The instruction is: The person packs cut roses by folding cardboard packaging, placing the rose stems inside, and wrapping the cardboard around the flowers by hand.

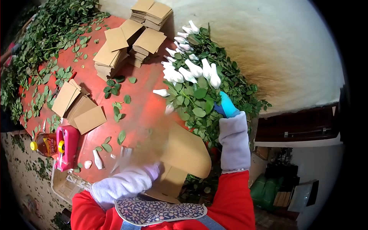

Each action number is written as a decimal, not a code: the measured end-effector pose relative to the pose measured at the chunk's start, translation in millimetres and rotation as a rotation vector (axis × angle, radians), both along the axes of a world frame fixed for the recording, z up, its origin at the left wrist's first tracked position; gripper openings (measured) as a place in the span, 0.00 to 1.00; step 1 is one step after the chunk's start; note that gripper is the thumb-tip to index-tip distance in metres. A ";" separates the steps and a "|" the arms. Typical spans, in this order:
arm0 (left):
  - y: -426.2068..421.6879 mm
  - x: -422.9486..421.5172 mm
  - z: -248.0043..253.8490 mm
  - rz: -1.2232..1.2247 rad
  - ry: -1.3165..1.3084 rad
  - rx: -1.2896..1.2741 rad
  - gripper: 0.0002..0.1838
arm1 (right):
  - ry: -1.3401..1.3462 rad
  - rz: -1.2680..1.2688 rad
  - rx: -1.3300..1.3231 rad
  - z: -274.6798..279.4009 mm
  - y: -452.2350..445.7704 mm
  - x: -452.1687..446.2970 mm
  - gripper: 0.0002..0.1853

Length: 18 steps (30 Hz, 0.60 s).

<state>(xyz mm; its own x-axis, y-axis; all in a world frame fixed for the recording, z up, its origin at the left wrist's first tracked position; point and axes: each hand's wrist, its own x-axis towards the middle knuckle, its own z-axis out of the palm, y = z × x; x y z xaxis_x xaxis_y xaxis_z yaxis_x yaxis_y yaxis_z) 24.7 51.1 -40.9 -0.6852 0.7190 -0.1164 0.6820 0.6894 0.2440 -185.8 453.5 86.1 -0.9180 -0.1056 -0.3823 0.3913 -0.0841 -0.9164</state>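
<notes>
My right hand (228, 105), in a teal and dark blue glove, reaches into a heap of leafy roses (199, 101) whose buds wear white sleeves. Leaves hide its fingers, so its grip does not show. My left hand (147, 147) is smeared by motion above the table, beside a large brown cardboard sheet (188, 149). Whether it holds anything is unclear. Another folded cardboard piece (170, 180) lies close to my body. One loose white bud sleeve (97, 159) rests on the red table left of my left hand.
Stacks of cardboard (147, 42) stand at the back of the red table (134, 96); more cardboard pieces (78, 107) lie left. A pink tape dispenser (68, 147) and a yellow-capped bottle (46, 144) are at the left edge. Cut greenery (50, 34) covers the far left. A wall (276, 50) bounds the right.
</notes>
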 end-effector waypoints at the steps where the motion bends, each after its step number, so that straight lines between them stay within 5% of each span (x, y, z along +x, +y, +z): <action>1: -0.1 -4.0 4.9 0.015 -0.113 0.031 0.16 | 0.002 0.000 0.001 18.0 -9.5 10.1 0.19; 3: -0.1 -12.0 14.5 0.062 -0.336 0.091 0.16 | 0.157 0.101 0.552 45.4 -23.1 25.5 0.14; 4: -0.1 -12.7 12.6 0.086 -0.358 0.057 0.16 | 0.176 0.086 0.590 58.7 -28.8 27.3 0.14; 6: 0.6 -19.6 22.7 0.109 -0.387 0.025 0.16 | 0.039 -0.291 -0.315 92.2 -56.0 24.2 0.21; 7: -1.4 -33.0 44.3 0.077 -0.473 0.095 0.16 | 0.031 -0.296 -0.311 123.3 -75.5 18.0 0.21; 8: -3.5 -44.8 61.1 0.045 -0.562 0.163 0.15 | -0.375 -0.221 -1.205 151.9 -90.9 7.6 0.22; 9: -8.0 -44.5 60.8 0.011 -0.542 0.196 0.15 | -0.418 -0.149 -1.292 170.6 -102.6 12.8 0.21; 10: -12.5 -44.3 60.5 -0.023 -0.521 0.228 0.14 | -0.316 -0.140 -1.141 178.5 -109.7 26.0 0.21; 11: -16.6 -38.8 53.1 -0.019 -0.484 0.224 0.14 | 0.031 -0.143 -0.520 182.9 -108.1 41.3 0.20; 13: -13.6 -13.8 13.9 0.059 -0.356 0.145 0.13 | 0.280 -0.106 0.381 174.5 -93.6 66.2 0.19; 18: -4.8 -16.7 11.0 0.092 -0.410 0.048 0.13 | 0.170 0.244 1.098 102.6 -52.6 49.1 0.17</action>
<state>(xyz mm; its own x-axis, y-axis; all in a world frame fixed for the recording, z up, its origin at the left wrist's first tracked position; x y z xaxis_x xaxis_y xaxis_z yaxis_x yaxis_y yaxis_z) 8.1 46.4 -30.0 -0.6510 0.6679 -0.3606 0.4577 0.7244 0.5155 -136.7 400.9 188.7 -0.9675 0.0266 -0.2513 0.1509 0.8586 -0.4899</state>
